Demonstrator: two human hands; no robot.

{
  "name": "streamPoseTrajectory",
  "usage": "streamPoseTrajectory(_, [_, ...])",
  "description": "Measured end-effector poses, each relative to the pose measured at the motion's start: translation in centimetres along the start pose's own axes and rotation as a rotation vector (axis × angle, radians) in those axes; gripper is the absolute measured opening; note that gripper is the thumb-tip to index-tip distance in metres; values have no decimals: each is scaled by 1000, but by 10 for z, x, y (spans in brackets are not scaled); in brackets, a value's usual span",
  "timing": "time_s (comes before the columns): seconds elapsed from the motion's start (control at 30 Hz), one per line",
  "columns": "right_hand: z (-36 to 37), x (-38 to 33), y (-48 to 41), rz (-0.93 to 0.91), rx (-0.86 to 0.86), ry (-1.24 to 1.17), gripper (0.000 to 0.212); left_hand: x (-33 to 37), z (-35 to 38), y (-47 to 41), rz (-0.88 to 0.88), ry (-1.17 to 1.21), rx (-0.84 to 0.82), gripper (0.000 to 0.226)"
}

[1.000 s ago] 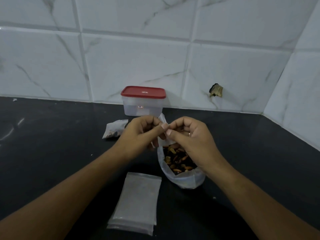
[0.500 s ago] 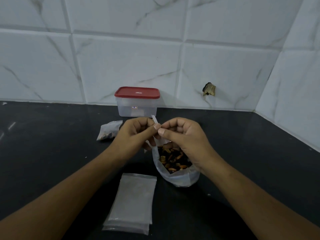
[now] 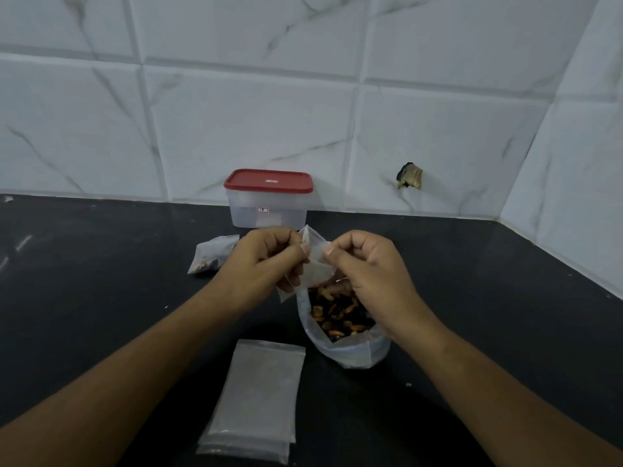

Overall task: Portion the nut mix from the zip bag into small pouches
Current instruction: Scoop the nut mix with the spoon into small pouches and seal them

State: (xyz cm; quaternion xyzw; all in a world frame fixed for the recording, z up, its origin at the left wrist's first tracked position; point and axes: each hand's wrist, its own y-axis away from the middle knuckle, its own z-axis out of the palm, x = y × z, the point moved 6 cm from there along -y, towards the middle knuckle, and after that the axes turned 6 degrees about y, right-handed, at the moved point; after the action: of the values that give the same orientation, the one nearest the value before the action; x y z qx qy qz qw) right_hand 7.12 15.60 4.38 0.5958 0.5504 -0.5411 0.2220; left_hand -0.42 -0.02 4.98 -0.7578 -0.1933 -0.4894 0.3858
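A small clear pouch [image 3: 315, 266] hangs in the air between my two hands. My left hand [image 3: 266, 264] pinches its left top edge and my right hand [image 3: 365, 264] pinches its right top edge. Directly below stands the open zip bag [image 3: 350, 350] with its mouth rolled down, showing the brown and orange nut mix [image 3: 338, 315] inside. A flat stack of empty pouches [image 3: 259, 402] lies on the counter in front of the bag. One filled pouch [image 3: 212, 254] lies behind my left hand, partly hidden by it.
A clear plastic box with a red lid [image 3: 268, 198] stands against the tiled wall behind my hands. The black counter [image 3: 101, 298] runs left and right, meeting a side wall at the right. A chipped hole [image 3: 409, 176] marks the tile.
My thumbs were touching at the pouch's top edge; they have now drawn apart, spreading the pouch wider between them. The zip bag and the pouch stack have not moved.
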Motion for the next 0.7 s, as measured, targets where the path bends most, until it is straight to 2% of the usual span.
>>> streamPoseTrajectory(0.1, [-9,-3,1,-128,133,201,10,1,-1,0,-8,-27,5,23])
streamPoseTrajectory(0.2, [-4,-7,2,-219,104,257,17,2,2,2,-21,-50,-6,24])
streamPoseTrajectory(0.3, [0,-16,5,-355,99,434,23,2,1,1,-11,-72,-7,24])
streamPoseTrajectory(0.4, [4,-18,6,-362,44,550,28,5,5,2,8,-99,-29,22])
streamPoseTrajectory(0.5, [6,-14,5,-325,-4,531,31,12,6,4,87,-175,-14,17])
streamPoseTrajectory(0.6, [-1,-13,2,-263,22,351,24,20,-7,5,219,-281,115,13])
streamPoseTrajectory(0.7, [-6,-14,1,-233,69,273,11,20,-11,5,294,-522,92,54])
